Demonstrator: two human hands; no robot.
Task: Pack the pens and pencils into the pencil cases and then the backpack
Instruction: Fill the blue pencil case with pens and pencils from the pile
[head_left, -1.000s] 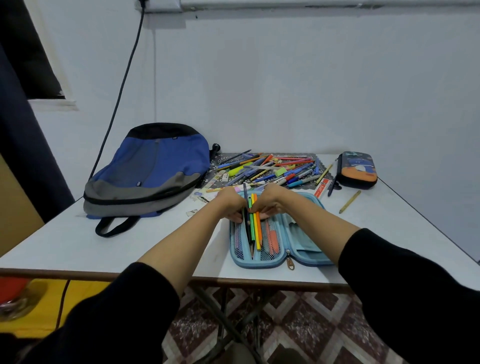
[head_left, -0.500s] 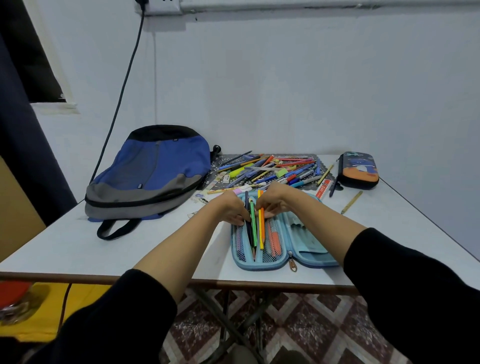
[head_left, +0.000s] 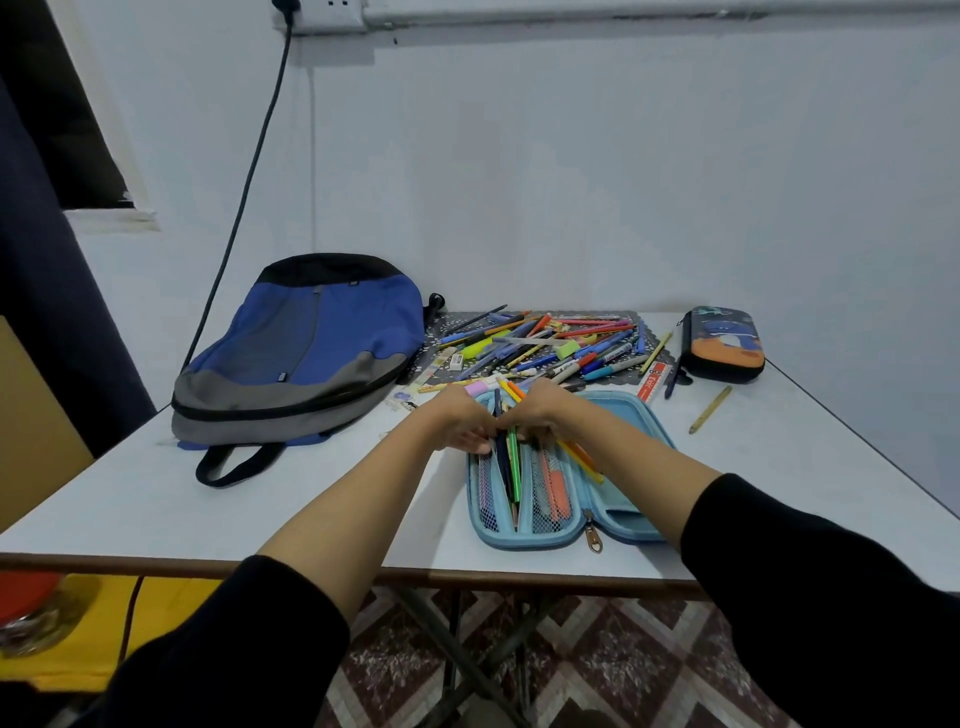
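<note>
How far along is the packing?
Done: several pens lie in the open blue case. In hand: the left hand and right hand grip more pens over it. Left: the pile behind, a stray pencil, the shut dark case, then the backpack.

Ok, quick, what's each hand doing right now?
Left hand: pinching the dark pen in the open pencil case.
Right hand: gripping the orange pencils.
</note>
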